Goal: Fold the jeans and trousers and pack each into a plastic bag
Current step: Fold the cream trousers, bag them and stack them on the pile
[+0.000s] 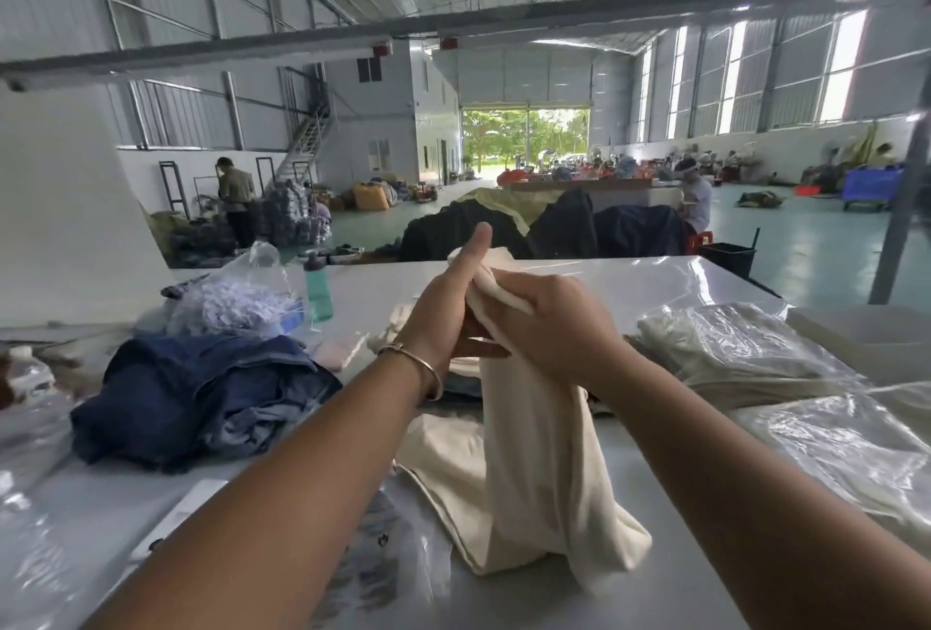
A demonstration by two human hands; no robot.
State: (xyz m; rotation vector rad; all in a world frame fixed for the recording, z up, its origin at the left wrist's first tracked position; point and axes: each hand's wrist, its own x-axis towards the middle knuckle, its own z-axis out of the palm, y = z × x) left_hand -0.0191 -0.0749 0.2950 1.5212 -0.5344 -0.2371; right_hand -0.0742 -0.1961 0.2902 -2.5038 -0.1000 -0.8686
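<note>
No readable text, brand, number or sign can be made out anywhere. Dark printed marks are seen on a clear plastic bag (373,574) lying on the desk (629,287) below the left hand (443,312), but they are too blurred to be read.

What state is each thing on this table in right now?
Cream trousers: lifted, unfolded, hanging onto the table.
Left hand: thumb up, against the cloth.
Right hand: gripping the trousers' top.
Blue jeans: heaped, unfolded.
Bagged trousers: folded, in plastic.
Green bottle: upright, capped.
</note>
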